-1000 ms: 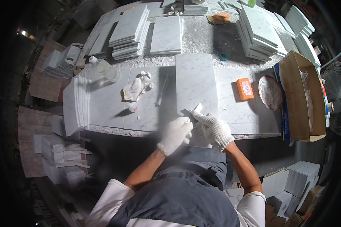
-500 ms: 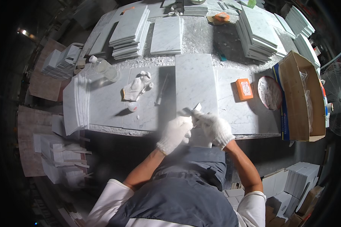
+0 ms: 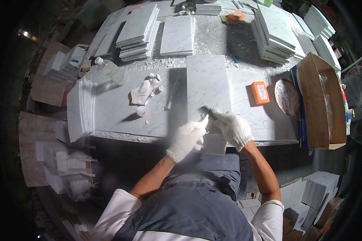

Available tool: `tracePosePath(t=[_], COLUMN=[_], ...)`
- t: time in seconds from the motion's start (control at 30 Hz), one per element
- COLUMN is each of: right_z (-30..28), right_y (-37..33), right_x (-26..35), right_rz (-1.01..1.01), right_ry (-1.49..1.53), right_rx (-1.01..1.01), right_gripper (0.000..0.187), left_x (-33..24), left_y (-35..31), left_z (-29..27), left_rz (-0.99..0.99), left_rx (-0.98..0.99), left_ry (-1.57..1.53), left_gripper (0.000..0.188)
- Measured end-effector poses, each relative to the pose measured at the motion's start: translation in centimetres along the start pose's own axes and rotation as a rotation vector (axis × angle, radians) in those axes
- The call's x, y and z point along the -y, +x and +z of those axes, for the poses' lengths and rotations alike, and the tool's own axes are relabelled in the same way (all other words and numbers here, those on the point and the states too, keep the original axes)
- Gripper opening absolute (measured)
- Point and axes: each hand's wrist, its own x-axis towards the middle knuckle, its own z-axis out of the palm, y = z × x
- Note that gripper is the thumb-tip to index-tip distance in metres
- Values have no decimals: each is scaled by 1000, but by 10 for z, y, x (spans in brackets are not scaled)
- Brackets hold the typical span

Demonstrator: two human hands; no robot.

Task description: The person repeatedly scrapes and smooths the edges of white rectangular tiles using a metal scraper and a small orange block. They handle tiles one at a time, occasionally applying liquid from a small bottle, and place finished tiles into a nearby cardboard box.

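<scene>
Both my hands wear white knitted gloves and meet over the near end of a grey-veined white marble tile point(image 3: 207, 86). My left hand point(image 3: 186, 138) is closed, with a small white pointed piece point(image 3: 205, 120) sticking up at its fingertips. My right hand point(image 3: 235, 128) is beside it on the right, fingers bent together and their tips low over the tile. Anything in those fingers is too small or hidden to make out. The tile's near end reaches past the table edge towards my grey apron point(image 3: 189, 205).
Left lie a spare glove point(image 3: 145, 93), a clear bottle point(image 3: 110, 74) and upright tiles point(image 3: 86, 106). An orange box point(image 3: 260, 93), a round dish of white paste point(image 3: 286, 96) and an open carton point(image 3: 323, 104) stand right. Tile stacks point(image 3: 137, 34) point(image 3: 273, 34) rise at the back.
My right hand has moved slightly right, away from my left, and its fingertips reach a little farther up the tile. The white piece now shows by my left fingertips, lower than before.
</scene>
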Motion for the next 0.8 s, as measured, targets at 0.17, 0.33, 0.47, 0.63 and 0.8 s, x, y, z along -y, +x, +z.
tracePosePath(t=[0.17,0.33,0.47,0.63,0.8], right_z=[-6,-9,-15,-15,-5], right_y=[-2,-9,-9,-12,-19], right_x=[1,6,8,13,15], right_rz=[-14,-235,27,0,-94], right_ry=[-2,-234,-43,-47,-219], right_rx=[38,58,-33,56,143], right_gripper=[39,50,39,37,36], left_x=[3,7,7,4,1], left_y=[1,3,3,1,-1], left_z=[1,1,-1,0,1], left_rz=[-1,63,7,27,39], left_rx=[-13,-66,-22,-22,-41], left_ry=[30,90,4,50,44], left_gripper=[24,25,24,24,23])
